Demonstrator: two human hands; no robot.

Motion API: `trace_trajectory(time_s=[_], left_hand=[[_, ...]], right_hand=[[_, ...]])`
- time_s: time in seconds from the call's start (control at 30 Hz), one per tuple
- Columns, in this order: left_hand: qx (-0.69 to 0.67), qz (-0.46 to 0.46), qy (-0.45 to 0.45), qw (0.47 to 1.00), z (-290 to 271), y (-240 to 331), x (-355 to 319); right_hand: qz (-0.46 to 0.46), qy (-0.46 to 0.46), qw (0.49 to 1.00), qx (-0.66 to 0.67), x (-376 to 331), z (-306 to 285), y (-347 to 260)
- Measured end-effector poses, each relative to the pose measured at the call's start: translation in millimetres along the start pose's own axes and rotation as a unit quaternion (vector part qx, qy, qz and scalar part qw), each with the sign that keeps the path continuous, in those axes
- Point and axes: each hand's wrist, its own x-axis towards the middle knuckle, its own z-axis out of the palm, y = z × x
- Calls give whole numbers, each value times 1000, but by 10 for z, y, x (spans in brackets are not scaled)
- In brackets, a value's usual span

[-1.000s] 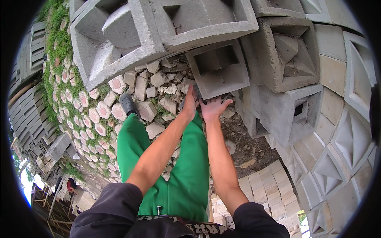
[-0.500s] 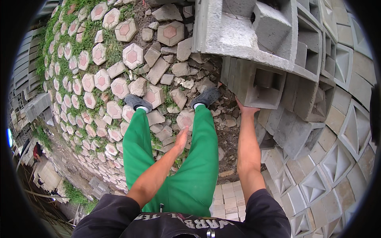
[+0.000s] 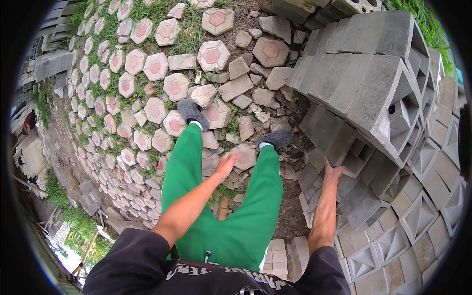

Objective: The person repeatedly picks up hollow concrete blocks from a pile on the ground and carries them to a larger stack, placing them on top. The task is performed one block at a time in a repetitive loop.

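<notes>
A grey hollow concrete block [image 3: 338, 146] sits low in the stack at my right, under an overhanging upper row of blocks [image 3: 354, 73]. My right hand [image 3: 334, 170] is at the near end of that low block, one finger up along its side and the rest bent at its edge, partly hidden. Between my knees hangs my left hand [image 3: 226, 164], loosely held with nothing in it, above a hexagonal paver [image 3: 243, 156] with a pinkish centre. Both feet, in dark clogs [image 3: 192, 114], stand on the pavers and rubble.
Hexagonal pavers [image 3: 155, 66] with grass between them spread out to the left. Broken stone pieces [image 3: 236, 87] lie ahead of my feet. Pale decorative blocks [image 3: 364, 260] with recessed faces are stacked at the lower right. A person [image 3: 30, 122] is far off at the left.
The view has turned, so the block stack shows more of its top and side. My right hand remains at the low block's near end. My left hand's fingers look more bent.
</notes>
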Motion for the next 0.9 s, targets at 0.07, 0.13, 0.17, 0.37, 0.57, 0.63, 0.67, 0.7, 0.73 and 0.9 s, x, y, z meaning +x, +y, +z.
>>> trace_trajectory(time_s=[0.07,0.13,0.17,0.37,0.57,0.63,0.67,0.7,0.73,0.9], left_hand=[[-7,0,-2,1000,-9,-51,3],[-15,-7,-5,1000,12,-159,0],[-21,-3,-11,1000,31,-203,-25],[-85,-9,-46,995,-10,-130,-283],[-172,99,1,980,-610,48,-579],[-178,138,19,974,-1002,210,-629],[-183,141,19,973,-1217,324,-734],[-218,157,43,962,-1409,349,-719],[-222,164,67,959,-1654,511,-840],[-277,207,175,922,-3004,930,-1473]], right_hand=[[24,-33,999,-23,-65,-46,-67],[31,-67,997,-30,-137,-34,-57],[40,-44,997,-47,-192,2,-67],[82,-65,961,-257,-488,-272,81],[142,-256,730,-617,-2085,102,1742],[137,-308,661,-670,-2700,223,2376],[130,-329,639,-683,-2993,293,2680],[136,-362,634,-670,-3430,425,2945],[124,-386,609,-682,-3591,487,3186],[42,-479,484,-731,-4895,1096,4104]])
